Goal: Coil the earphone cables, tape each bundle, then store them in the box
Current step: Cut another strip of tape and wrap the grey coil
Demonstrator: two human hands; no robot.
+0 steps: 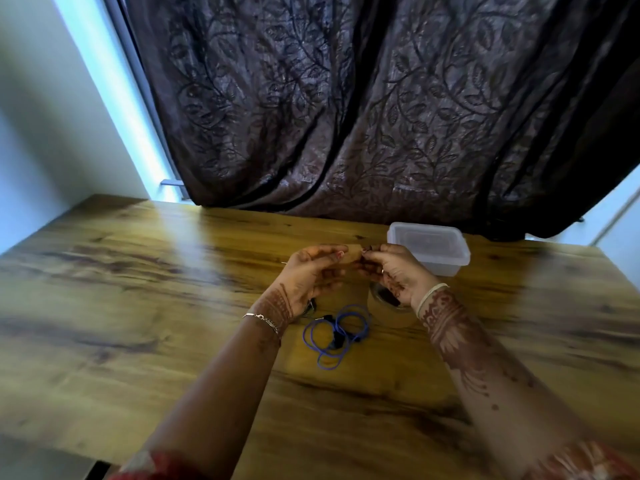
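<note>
right hand (398,271) overlaps tape roll (388,317) (box (446,263) behind).

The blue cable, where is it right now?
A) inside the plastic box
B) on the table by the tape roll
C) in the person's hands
B: the blue cable lies in loose loops on the table beside the tape roll, while the left hand and right hand hold a tape strip between them.

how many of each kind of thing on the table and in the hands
clear plastic lidded box: 1
brown tape roll: 1
loose blue earphone cable: 1
brown tape strip, pinched by left hand and right hand: 1
total: 4
dark bits by left wrist unclear, uncounted
</note>
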